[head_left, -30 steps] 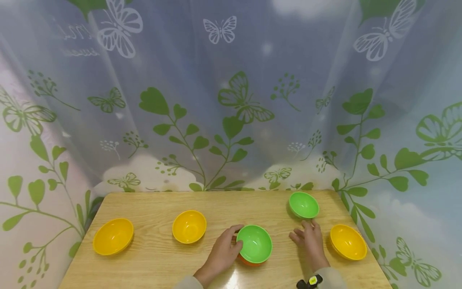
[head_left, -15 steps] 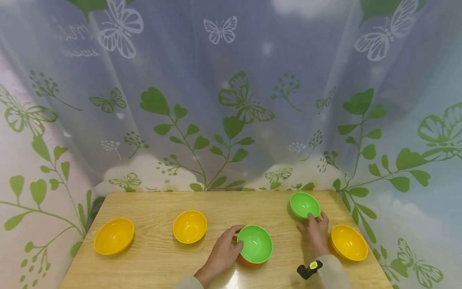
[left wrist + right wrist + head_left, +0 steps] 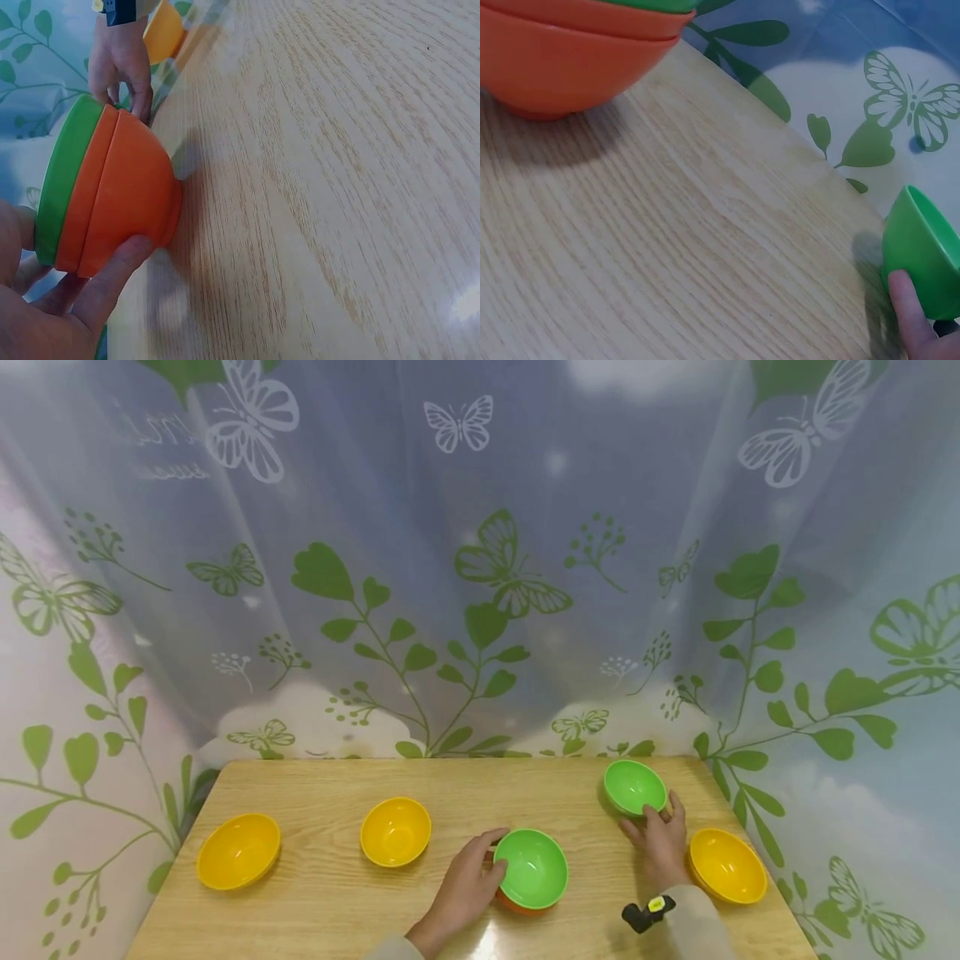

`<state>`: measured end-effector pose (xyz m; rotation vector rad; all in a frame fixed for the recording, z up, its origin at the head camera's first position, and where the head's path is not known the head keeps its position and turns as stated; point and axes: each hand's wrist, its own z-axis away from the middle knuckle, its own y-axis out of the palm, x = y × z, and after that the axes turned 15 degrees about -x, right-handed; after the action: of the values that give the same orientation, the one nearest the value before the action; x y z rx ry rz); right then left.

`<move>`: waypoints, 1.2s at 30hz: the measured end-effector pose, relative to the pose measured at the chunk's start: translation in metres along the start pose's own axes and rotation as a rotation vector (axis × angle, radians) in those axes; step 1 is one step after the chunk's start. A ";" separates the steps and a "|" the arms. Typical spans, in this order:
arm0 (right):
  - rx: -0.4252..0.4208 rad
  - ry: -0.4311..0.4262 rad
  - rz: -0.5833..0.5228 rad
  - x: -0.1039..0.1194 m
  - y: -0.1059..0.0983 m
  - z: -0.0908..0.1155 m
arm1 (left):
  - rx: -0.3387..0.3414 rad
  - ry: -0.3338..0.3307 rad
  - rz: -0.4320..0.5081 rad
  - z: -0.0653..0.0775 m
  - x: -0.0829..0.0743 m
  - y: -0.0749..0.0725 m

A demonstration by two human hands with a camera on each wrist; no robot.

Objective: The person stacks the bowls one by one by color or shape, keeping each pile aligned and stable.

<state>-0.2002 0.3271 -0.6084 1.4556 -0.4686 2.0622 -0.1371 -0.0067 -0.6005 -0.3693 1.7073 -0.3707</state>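
Observation:
My left hand [image 3: 467,881] grips the left side of a stack of bowls at the front middle of the table. A green bowl [image 3: 532,867] tops this stack; the left wrist view shows two nested orange bowls [image 3: 135,195] beneath it, with fingertips against their side. Farther back on the right, my right hand [image 3: 663,845] holds another green bowl [image 3: 633,785] by its near right edge. In the right wrist view a finger [image 3: 906,304] lies along that bowl's outer wall; most of the hand is out of that view.
Three yellow bowls stand apart on the wooden table [image 3: 315,910]: one at far left [image 3: 238,852], one left of centre [image 3: 395,832], one at the right [image 3: 727,866], close beside my right forearm. A patterned curtain [image 3: 480,693] hangs along the table's back edge.
My right hand has moved right and forward from just below the back green bowl and taken hold of its near edge. My left hand and the stack have stayed in place.

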 end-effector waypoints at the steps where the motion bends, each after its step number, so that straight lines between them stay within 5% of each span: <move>1: -0.002 -0.003 0.001 0.001 0.000 0.000 | -0.002 -0.002 0.001 0.000 0.000 0.000; 36: 0.133 -0.040 0.116 0.011 0.005 0.027 | -0.003 -0.036 0.055 0.001 0.007 0.004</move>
<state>-0.1860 0.3104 -0.5882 1.5828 -0.4481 2.1952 -0.1371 -0.0059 -0.6086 -0.3282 1.6798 -0.3197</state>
